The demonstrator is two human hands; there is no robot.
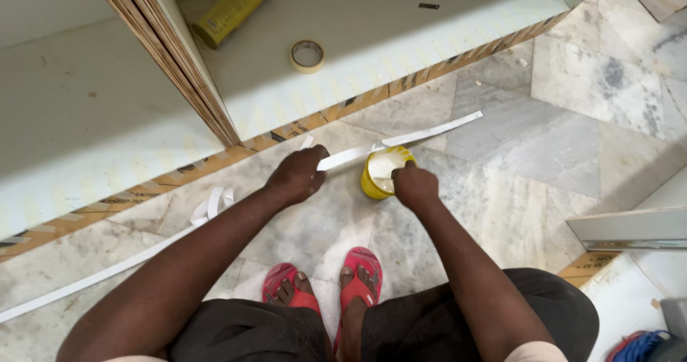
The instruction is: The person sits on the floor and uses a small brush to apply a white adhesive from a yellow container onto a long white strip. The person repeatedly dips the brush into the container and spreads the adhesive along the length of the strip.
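A person crouches on a marble floor (pixel 558 118) in red sandals (pixel 361 272). The left hand (pixel 297 176) pinches a long white strip (pixel 401 138) that runs across the floor toward the right. The right hand (pixel 413 184) sits at the rim of a small yellow tub (pixel 372 183) holding white paste, just under the strip. Another white strip (pixel 107 272) trails off to the left and curls near the left forearm. On the pale cabinet shelf (pixel 429 40) above lie a roll of tape (pixel 307 55) and a yellow bottle (pixel 229 7) on its side.
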